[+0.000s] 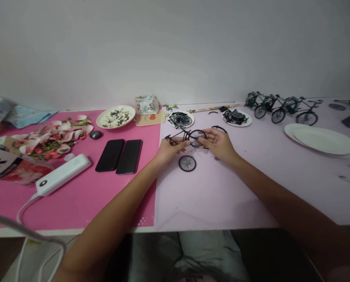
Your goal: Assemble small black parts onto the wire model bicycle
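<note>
Between my hands, just above the pink table, is a small black model bicycle frame (176,136). My left hand (169,149) is closed on the frame, thumb on top. My right hand (220,144) pinches a spoked wheel (197,138) at the frame's right end; whether the wheel is fixed to the frame I cannot tell. A second spoked wheel (187,163) lies flat on the table just below my hands. A curved black piece (219,127) shows behind my right fingers; whether they touch it I cannot tell.
Plates of black parts (189,118) (236,117) stand behind my hands. Several model bicycles (280,107) line the wall at right, behind stacked white plates (324,141). Left are two phones (128,156), a white power bank (62,174), a bowl (98,119) and a heap of peelings (54,137).
</note>
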The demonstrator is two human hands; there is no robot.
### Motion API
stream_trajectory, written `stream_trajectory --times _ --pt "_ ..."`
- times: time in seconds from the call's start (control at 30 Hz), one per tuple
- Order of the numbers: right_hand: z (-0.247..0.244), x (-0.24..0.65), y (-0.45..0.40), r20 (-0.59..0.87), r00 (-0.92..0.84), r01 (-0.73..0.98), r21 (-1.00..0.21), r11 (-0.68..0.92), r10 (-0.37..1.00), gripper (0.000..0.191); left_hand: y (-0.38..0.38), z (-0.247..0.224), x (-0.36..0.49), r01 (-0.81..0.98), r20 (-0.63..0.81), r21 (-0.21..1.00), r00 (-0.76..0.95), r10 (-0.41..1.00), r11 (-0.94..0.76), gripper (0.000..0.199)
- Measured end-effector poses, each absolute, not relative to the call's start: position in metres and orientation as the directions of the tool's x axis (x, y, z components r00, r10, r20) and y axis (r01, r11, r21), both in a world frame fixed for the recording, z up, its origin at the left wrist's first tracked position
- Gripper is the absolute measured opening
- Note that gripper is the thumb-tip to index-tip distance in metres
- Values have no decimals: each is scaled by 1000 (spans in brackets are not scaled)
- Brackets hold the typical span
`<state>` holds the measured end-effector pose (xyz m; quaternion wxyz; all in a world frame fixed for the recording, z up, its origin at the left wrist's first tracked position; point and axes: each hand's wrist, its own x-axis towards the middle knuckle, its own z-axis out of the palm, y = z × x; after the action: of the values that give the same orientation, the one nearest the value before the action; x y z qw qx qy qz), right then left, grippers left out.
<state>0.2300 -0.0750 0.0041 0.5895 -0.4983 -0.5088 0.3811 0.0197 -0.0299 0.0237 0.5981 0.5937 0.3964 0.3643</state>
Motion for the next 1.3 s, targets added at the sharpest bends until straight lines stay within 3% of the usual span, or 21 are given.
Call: stream_trajectory --times 0.47,0.73,0.87,1.03,1.17,1.3 --pt "2 227 -77 201 181 54 -979 194 963 63 -33 25 21 24 -58 998 429 901 53 31" --pt "-1 227 -74 172 175 22 -985 170 969 65 -33 27 20 19 -74 997 443 893 73 38" --pt "11 242 -72 249 161 159 -962 224 955 52 -30 28 18 47 -67 998 411 909 52 37" --pt "28 271 -73 429 166 611 -751 248 888 32 -24 28 15 26 -67 998 305 950 62 42" --pt "28 274 -76 345 -127 767 -560 313 930 25 -21 26 14 -36 -91 994 224 970 102 44" --pt "20 265 -79 222 -357 729 -542 419 907 25 -20 23 14 -66 -105 990 207 973 121 45"
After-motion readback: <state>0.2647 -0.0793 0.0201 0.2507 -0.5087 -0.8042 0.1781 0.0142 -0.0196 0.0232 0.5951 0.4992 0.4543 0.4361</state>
